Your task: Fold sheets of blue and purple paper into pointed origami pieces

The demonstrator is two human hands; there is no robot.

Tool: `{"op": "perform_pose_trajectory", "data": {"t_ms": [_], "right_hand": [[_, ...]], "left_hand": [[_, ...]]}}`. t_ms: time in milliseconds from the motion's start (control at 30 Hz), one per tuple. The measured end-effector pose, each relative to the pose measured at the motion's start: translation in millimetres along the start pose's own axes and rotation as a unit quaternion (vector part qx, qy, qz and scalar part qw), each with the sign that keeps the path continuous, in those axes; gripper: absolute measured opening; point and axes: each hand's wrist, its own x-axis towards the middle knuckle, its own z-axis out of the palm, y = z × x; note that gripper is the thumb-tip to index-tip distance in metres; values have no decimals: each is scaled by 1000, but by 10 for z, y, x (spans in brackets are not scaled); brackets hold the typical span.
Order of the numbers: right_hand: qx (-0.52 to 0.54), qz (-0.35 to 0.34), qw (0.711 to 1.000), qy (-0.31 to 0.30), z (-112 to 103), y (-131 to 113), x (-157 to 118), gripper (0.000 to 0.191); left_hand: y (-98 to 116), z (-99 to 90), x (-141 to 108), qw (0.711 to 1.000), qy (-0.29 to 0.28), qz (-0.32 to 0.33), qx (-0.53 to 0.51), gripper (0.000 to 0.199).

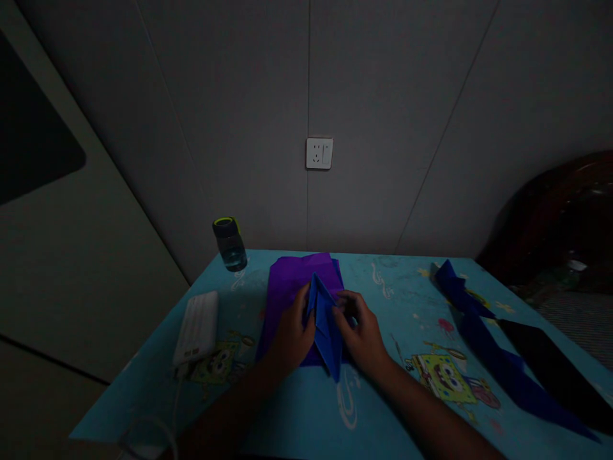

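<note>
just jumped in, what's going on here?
A person is handling a folded blue paper piece above purple sheets on the table. The left hand grips its left side; the right hand has thumb and fingers at its right edge, though it is too dim to tell whether they pinch it. The piece is partly folded, with a pointed top and bottom. More folded blue paper lies off to the right, beside a flat black object.
</note>
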Motion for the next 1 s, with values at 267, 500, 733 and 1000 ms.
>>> {"op": "perform_pose_trajectory", "data": {"t_ms": [267, 500, 733, 1000], "right_hand": [[-8, -32, 999, -34, 59, -7, -72, 24], [-20, -40, 998, -38, 47, -56, -75, 25], [-21, -49, 998, -43, 54, -60, -68, 26], [65, -29, 997, -36, 63, -85, -49, 19]], "left_hand": [[-29, -71, 21, 992, 0, 35, 119, 78], [61, -147, 34, 972, -62, -12, 228, 97], [79, -143, 39, 971, -95, -22, 220, 97], [70, -142, 22, 977, -103, -10, 188, 97]]}}
